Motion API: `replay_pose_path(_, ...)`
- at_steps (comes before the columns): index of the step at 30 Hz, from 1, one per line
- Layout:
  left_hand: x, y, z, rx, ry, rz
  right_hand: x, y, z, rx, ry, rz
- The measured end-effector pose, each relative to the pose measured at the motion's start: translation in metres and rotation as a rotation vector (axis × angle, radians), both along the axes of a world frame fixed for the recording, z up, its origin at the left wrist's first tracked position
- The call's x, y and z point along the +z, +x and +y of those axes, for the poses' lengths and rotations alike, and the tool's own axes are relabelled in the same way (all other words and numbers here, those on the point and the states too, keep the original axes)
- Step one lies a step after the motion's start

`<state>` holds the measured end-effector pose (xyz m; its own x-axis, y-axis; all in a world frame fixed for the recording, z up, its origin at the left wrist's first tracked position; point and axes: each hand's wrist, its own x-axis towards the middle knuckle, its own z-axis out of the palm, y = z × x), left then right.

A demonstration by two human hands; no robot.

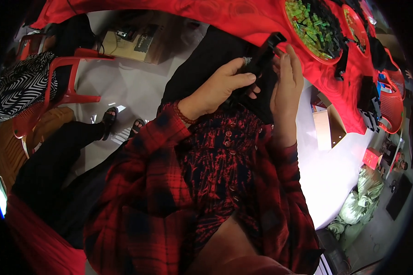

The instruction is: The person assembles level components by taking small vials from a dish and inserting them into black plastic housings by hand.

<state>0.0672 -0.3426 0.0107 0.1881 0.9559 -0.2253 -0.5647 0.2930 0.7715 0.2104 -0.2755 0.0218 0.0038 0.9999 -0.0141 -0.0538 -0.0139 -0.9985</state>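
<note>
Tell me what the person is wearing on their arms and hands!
Both arms wear the long sleeves of a red-and-black checked flannel shirt. The left hand is bare, with a red beaded bracelet at the wrist. The right hand is bare too: no gloves.

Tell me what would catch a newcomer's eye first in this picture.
Both hands meet at centre top: the left hand and right hand grip a black plastic part. Upper right, a red bowl of translucent green pieces sits on the red tablecloth.
</note>
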Motion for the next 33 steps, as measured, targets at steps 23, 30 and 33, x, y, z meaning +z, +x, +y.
replay_pose_path(23, -0.008, 0.016, -0.012, 0.094, -0.212, -0.021, -0.008, -0.006, -0.003, 0.261, -0.223, 0.476)
replay_pose_path(30, -0.011, 0.021, -0.019, 0.153, -0.192, 0.006, -0.007, -0.012, -0.009, 0.266, -0.154, 0.41)
replay_pose_path(33, -0.011, 0.024, -0.019, 0.165, -0.172, 0.042, -0.009, -0.01, -0.008, 0.275, -0.135, 0.412)
